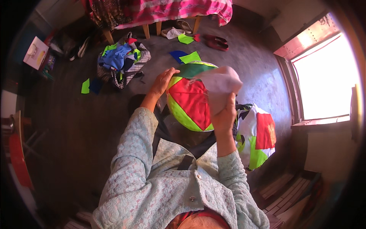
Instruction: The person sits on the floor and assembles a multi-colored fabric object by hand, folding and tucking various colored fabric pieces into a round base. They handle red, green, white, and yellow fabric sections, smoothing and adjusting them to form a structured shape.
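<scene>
Patchwork (189,100), round like a ball, is b/w the two hands, in front of the person's lap; we see on it red, dark green & yellow-green panels. The left hand (162,82) is at its upper left edge, fingers nearly straight & close together; we cannot tell if they pinch the fabric or only rest on it. The right hand (225,114) is at the other side & pinches a pale cloth (222,86), w/ thumb on the near face; the other fingers we can't see well. This cloth covers the right part of the patchwork & is a bit blurred.

Just beside the right forearm we find a second patchwork bundle (263,133), w/ white, red & green parts. Beyond the work, on the floor (249,47), lie a blue scrap (176,56) & a green scrap (190,57), near each other. Farther left is a checked bag (143,57), w/ blue cloth (116,56) etc. on top. At the far side we note a pink checked cover (179,9) over wooden legs, & dark red shoes (216,42) near it. On the right is a bright window (324,76).
</scene>
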`<state>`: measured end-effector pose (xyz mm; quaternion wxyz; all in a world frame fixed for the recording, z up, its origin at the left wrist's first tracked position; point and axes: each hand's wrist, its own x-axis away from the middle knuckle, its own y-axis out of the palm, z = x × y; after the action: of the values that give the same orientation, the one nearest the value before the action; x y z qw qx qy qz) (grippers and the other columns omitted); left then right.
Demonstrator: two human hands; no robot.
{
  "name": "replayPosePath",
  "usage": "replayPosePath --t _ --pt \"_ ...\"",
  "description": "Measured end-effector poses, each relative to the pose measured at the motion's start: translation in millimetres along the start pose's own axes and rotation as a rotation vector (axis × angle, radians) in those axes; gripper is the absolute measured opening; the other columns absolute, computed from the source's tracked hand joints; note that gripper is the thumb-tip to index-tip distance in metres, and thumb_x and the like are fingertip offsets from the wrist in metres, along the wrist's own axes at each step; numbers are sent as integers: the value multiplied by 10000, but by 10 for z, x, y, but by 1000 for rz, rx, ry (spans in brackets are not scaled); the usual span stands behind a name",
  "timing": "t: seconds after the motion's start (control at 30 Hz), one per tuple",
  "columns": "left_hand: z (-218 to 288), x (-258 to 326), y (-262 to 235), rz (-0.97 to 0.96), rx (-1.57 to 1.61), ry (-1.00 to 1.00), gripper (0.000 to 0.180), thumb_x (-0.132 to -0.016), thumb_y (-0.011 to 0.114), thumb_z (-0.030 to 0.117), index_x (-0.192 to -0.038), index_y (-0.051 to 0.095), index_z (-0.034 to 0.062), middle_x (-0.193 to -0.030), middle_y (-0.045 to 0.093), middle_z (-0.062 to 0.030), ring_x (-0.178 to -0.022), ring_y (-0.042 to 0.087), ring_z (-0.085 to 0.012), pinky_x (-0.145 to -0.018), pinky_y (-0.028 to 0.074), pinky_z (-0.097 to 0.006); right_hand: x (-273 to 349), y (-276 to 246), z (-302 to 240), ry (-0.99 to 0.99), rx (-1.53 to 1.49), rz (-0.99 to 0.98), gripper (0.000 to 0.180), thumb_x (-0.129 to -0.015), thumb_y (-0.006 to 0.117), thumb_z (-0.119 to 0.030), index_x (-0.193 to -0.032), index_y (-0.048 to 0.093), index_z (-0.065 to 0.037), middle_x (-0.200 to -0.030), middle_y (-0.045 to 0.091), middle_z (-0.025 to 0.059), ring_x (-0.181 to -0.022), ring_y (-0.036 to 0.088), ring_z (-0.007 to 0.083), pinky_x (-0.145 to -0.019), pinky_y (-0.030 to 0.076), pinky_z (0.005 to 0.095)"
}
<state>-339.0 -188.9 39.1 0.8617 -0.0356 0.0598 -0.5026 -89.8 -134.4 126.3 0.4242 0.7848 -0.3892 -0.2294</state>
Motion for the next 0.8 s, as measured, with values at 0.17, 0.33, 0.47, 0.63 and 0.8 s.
replayPosePath --t 0.17,0.33,0.47,0.63,0.8 --pt "-155 -51 -90 17 83 -164 732 -986 300 617 -1046 683 -3 -995 690 -139 -1004 619 -235 -909 447 -335 108 -361 566 324 80 173 428 -1023 463 -306 -1354 448 -35 -1356 531 104 -1235 535 255 -1059 430 463" --pt "174 53 -97 11 -90 -134 525 -943 547 494 -1029 673 -8 -927 698 -75 -880 628 -150 -807 480 -311 225 -447 655 421 129 216 290 -1014 471 -181 -1243 515 -8 -1211 622 115 -1114 621 268 -950 522 425" --pt "17 46 -74 31 -65 -64 364 -870 687 312 -1021 672 -19 -859 703 -68 -772 637 -134 -731 511 -305 253 -362 691 404 226 199 275 -999 524 -198 -1199 538 -10 -1162 635 123 -1053 644 257 -909 541 435" --pt "-81 12 -94 87 -140 -37 315 -856 688 261 -986 674 -25 -841 708 -95 -766 638 -146 -710 504 -315 355 -395 779 495 356 178 287 -966 604 -262 -1090 566 -6 -1002 677 101 -884 687 226 -766 587 399" --pt "-95 27 -96 86 -162 -44 322 -855 687 269 -976 670 -28 -838 703 -105 -765 628 -142 -703 496 -317 416 -262 793 508 482 128 295 -964 609 -268 -1026 575 18 -924 681 115 -786 691 223 -698 592 375"
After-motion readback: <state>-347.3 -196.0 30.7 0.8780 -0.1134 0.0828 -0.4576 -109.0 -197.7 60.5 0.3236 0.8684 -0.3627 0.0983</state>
